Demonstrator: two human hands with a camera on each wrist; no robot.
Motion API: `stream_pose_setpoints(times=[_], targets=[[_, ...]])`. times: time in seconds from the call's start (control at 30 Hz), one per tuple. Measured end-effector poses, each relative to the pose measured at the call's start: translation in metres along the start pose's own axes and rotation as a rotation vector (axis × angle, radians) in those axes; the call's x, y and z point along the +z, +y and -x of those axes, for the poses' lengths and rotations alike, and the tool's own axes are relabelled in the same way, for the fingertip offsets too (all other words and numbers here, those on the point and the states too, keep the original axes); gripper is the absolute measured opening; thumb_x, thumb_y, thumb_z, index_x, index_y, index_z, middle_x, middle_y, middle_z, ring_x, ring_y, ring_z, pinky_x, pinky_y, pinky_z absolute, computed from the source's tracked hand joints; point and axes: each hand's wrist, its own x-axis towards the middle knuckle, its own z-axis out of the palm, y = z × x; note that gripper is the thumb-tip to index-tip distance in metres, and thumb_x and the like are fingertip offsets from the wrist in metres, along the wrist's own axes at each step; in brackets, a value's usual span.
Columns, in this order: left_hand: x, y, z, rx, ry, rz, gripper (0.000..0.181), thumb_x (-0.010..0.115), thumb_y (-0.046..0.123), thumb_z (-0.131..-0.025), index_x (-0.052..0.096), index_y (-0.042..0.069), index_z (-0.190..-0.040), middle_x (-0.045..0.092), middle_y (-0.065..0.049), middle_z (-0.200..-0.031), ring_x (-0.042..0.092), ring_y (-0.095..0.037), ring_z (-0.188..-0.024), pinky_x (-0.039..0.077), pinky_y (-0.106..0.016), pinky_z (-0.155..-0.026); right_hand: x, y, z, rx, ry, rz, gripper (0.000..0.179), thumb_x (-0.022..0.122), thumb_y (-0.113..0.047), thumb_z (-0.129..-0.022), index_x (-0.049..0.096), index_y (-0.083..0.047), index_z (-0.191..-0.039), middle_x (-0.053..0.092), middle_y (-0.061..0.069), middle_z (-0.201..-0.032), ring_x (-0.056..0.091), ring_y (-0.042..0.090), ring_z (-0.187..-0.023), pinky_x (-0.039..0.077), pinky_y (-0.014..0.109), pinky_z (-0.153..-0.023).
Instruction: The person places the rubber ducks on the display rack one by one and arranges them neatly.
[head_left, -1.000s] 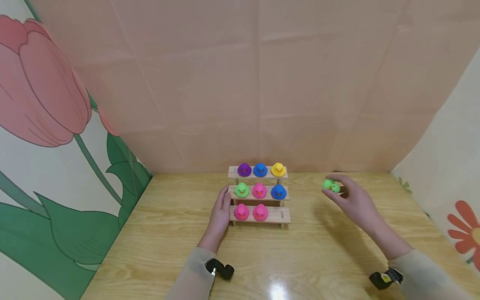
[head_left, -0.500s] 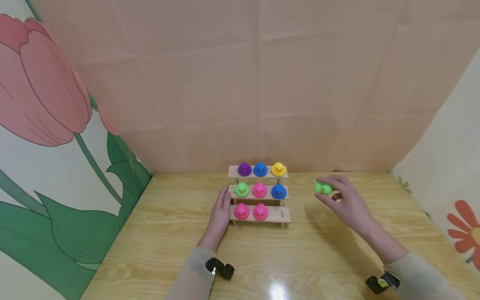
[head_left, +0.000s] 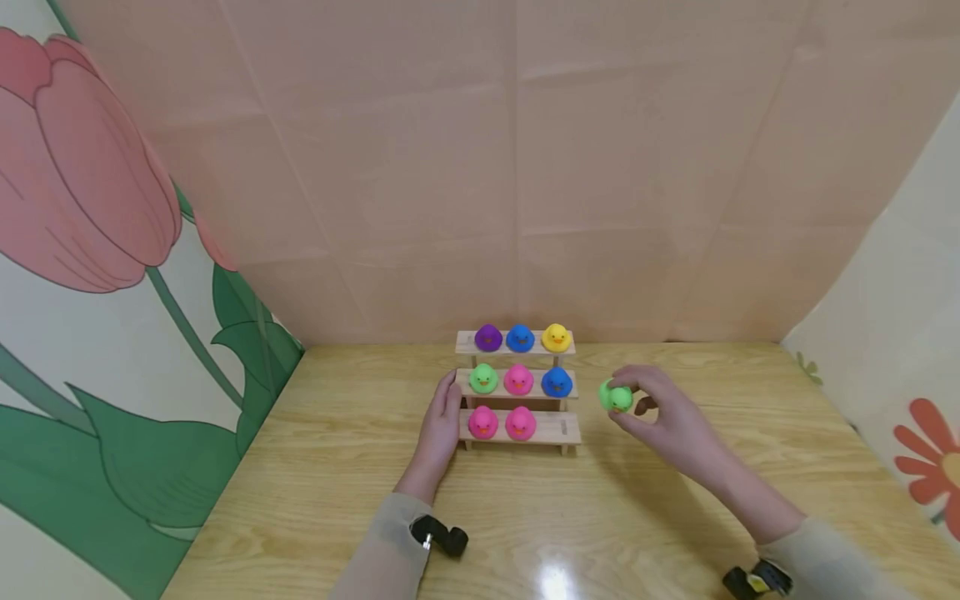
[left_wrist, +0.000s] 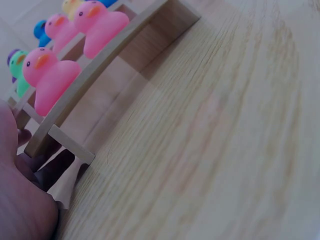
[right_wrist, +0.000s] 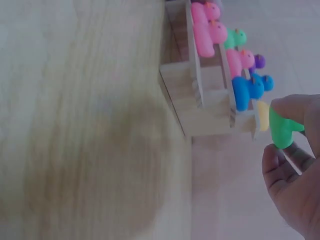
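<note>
A three-tier wooden display stand (head_left: pixel 551 427) holds several small rubber ducks. Purple, blue and yellow ducks sit on its top tier; green, pink and blue on the middle. On the bottom tier, two pink ducks (head_left: pixel 521 423) occupy the left and centre, with bare wood at the right end. My left hand (head_left: pixel 437 429) holds the stand's left side, some fingers reaching below the shelf end in the left wrist view. Right of the stand, my right hand (head_left: pixel 667 425) pinches a green rubber duck (right_wrist: pixel 281 129) between thumb and fingers, above the table.
The light wood table (head_left: pixel 315 467) carries the stand near its back edge. Behind rises a pinkish-beige covered wall (head_left: pixel 390 183). Flower-printed panels flank the table, a tulip (head_left: pixel 97 183) at left and a red flower (head_left: pixel 930 454) at right.
My right hand has carried the green duck leftward and slightly toward me, closer to the stand. The left hand and the stand have stayed in place.
</note>
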Motion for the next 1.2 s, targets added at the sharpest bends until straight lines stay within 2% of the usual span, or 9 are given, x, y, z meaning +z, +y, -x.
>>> stream_pose_setpoints(times=[0.1, 0.23, 0.57, 0.93, 1.2], targets=[[0.000, 0.000, 0.000, 0.003, 0.002, -0.001, 0.060, 0.037, 0.058, -0.119, 0.040, 0.032, -0.172, 0.043, -0.006, -0.174, 0.031, -0.034, -0.164, 0.022, -0.059, -0.134, 0.008, -0.003, 0.002, -0.017, -0.011, -0.019, 0.039, 0.088, 0.003, -0.093, 0.074, -0.016, -0.124, 0.061, 0.011, -0.140, 0.055, 0.014, -0.114, 0.059, 0.026, -0.077], [0.000, 0.000, -0.001, 0.007, 0.005, -0.005, 0.058, 0.038, 0.055, -0.119, 0.040, 0.031, -0.172, 0.043, -0.007, -0.174, 0.031, -0.034, -0.163, 0.022, -0.059, -0.134, 0.018, -0.006, 0.003, -0.013, -0.036, -0.031, 0.039, 0.089, 0.002, -0.092, 0.075, -0.018, -0.123, 0.060, 0.007, -0.137, 0.055, 0.016, -0.112, 0.061, 0.030, -0.078], [-0.001, 0.001, -0.001, 0.005, 0.001, -0.011, 0.058, 0.037, 0.054, -0.120, 0.040, 0.030, -0.172, 0.043, -0.007, -0.174, 0.032, -0.034, -0.163, 0.023, -0.059, -0.134, 0.040, -0.010, 0.002, -0.002, -0.129, -0.084, 0.046, 0.089, 0.008, -0.089, 0.077, -0.018, -0.124, 0.065, 0.005, -0.134, 0.063, 0.022, -0.116, 0.065, 0.038, -0.086], [-0.001, 0.002, 0.000, -0.002, 0.010, -0.016, 0.057, 0.038, 0.053, -0.120, 0.041, 0.030, -0.172, 0.043, -0.008, -0.174, 0.032, -0.035, -0.163, 0.023, -0.058, -0.134, 0.057, -0.008, 0.000, 0.107, -0.208, -0.107, 0.044, 0.089, 0.001, -0.091, 0.077, -0.015, -0.130, 0.070, 0.003, -0.133, 0.069, 0.024, -0.113, 0.065, 0.041, -0.092], [0.000, 0.001, -0.001, 0.003, 0.006, -0.006, 0.057, 0.038, 0.054, -0.120, 0.041, 0.031, -0.172, 0.043, -0.007, -0.174, 0.031, -0.034, -0.163, 0.022, -0.059, -0.134, 0.066, -0.009, -0.003, 0.128, -0.226, -0.089, 0.041, 0.087, 0.002, -0.093, 0.076, -0.009, -0.132, 0.071, 0.008, -0.133, 0.069, 0.025, -0.111, 0.066, 0.041, -0.092]])
